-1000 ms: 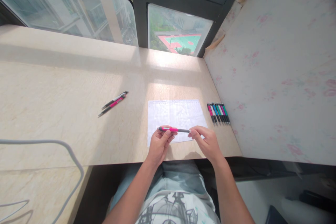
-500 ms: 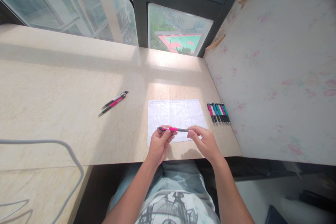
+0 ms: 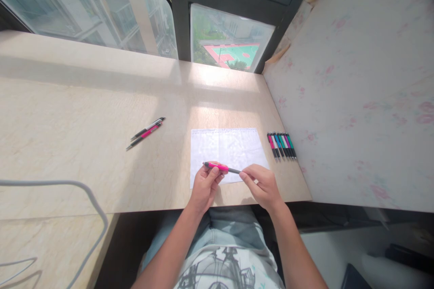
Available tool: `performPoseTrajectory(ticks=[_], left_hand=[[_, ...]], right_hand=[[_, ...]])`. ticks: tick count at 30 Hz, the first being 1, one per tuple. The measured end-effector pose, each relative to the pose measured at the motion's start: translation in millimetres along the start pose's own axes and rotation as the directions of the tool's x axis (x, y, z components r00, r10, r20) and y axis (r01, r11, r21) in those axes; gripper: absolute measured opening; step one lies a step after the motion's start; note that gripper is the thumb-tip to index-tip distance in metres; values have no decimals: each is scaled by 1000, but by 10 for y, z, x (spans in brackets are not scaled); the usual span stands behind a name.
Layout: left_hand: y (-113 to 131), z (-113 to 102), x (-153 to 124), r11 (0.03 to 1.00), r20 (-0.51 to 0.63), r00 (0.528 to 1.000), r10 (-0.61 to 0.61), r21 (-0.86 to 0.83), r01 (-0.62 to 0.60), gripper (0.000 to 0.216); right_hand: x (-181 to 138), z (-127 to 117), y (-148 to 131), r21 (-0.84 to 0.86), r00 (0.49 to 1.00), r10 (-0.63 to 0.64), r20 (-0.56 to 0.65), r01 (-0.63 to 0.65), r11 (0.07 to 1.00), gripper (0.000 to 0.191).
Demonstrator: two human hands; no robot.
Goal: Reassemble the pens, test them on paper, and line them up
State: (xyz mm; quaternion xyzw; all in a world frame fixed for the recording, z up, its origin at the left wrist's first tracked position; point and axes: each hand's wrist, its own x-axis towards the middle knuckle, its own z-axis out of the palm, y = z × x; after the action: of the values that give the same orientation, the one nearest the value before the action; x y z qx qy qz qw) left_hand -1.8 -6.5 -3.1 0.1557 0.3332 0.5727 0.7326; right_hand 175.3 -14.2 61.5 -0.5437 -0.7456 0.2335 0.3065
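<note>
I hold a pink and black pen point(image 3: 220, 167) crosswise over the near edge of a white sheet of paper point(image 3: 228, 148). My left hand point(image 3: 205, 186) is closed round its pink barrel. My right hand point(image 3: 261, 184) pinches the pen's dark right end with its fingertips. Both hands hover just above the beige desk point(image 3: 84, 113), close to its front edge.
Two pens, one pink and one grey point(image 3: 145, 132), lie together on the desk to the left. A row of several coloured pens point(image 3: 282, 145) lies at the right by the flowered side wall point(image 3: 356, 86). A grey cable point(image 3: 79, 189) loops at the lower left. Windows run behind the desk.
My right hand has moved a little to the left and down along the pen, and the pen's right end has dipped slightly. The left hand stays put.
</note>
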Motion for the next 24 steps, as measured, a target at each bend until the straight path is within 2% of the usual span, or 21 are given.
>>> performPoseTrajectory(ticks=[9,12,17,21,24], left_hand=[[11,37,7,1000,-24,1000,7,-11,-7,20],[12,61,-4,1000,-29,1000,1,26,0,25],[3,56,-16,994,22,1000,-15,105,12,27],[-8,31,-13,987,78,997,-8,160,-5,24],[-9,30,-31,956,134,991,8,288,-47,23]], right_hand=[[20,37,-28,6,998,69,10,-69,998,30],[20,69,-39,24,991,100,84,-103,994,35],[-30,158,-11,113,966,84,244,-114,987,41],[-1,198,24,213,970,141,198,-183,960,38],[90,238,5,340,979,154,131,-190,921,32]])
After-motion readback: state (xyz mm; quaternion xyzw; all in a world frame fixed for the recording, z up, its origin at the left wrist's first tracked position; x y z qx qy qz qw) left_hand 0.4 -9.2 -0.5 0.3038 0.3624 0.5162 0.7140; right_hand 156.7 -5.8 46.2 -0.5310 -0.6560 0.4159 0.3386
